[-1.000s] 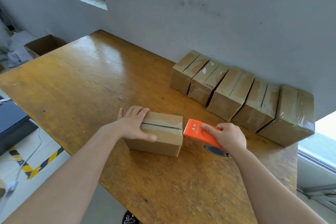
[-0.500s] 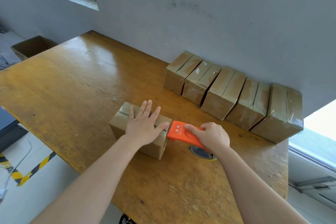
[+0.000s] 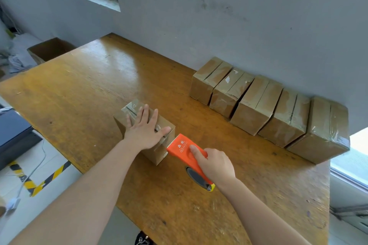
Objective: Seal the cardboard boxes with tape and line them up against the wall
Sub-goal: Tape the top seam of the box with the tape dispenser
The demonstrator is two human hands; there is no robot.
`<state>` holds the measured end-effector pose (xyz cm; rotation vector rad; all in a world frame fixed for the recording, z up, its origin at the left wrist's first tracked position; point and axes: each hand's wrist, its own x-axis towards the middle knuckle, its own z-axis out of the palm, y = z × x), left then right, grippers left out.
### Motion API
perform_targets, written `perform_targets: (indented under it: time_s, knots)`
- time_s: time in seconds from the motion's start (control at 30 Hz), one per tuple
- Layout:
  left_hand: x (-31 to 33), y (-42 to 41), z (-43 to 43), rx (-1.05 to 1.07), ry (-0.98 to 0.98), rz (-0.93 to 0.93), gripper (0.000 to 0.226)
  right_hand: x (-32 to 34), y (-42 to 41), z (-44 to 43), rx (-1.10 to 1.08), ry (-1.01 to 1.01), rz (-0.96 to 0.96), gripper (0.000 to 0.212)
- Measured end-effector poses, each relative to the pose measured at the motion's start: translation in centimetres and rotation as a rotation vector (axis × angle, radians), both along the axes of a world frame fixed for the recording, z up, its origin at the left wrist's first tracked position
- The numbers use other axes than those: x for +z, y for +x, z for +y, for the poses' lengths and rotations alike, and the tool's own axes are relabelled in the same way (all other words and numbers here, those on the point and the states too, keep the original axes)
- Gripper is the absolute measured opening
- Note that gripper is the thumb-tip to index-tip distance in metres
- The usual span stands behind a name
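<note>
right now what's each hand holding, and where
Right hand grips the orange tape dispenser by its rear handle; left hand holds nothing, pressing flat on the box.

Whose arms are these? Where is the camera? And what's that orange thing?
The camera sits on a person's head and looks down, so you see their own two arms. The left hand lies flat on a small cardboard box on the wooden table. The right hand grips an orange tape dispenser, a tool that sticks and cuts tape; its toothed edge is right at the box's near end. Against the grey wall stand five more boxes in a row, shiny with tape.
</note>
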<state>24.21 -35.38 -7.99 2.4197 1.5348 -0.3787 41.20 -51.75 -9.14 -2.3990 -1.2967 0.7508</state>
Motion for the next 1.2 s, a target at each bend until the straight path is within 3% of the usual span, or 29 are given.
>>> perform_targets:
  time_s: [0.57,0.77,1.2]
  knots:
    - [0.3,-0.1,0.2,-0.031,-0.045,0.014,0.086,-0.4,1.0,-3.5,-0.074,-0.019,0.003,0.068]
    - [0.2,-0.2,0.3,-0.032,-0.049,0.016,0.087,-0.1,2.4,-5.4,-0.108,-0.132,-0.008,0.067]
    - [0.3,-0.3,-0.1,-0.032,-0.047,0.0,0.089,0.9,-0.9,1.2,0.044,-0.342,-0.3,0.063]
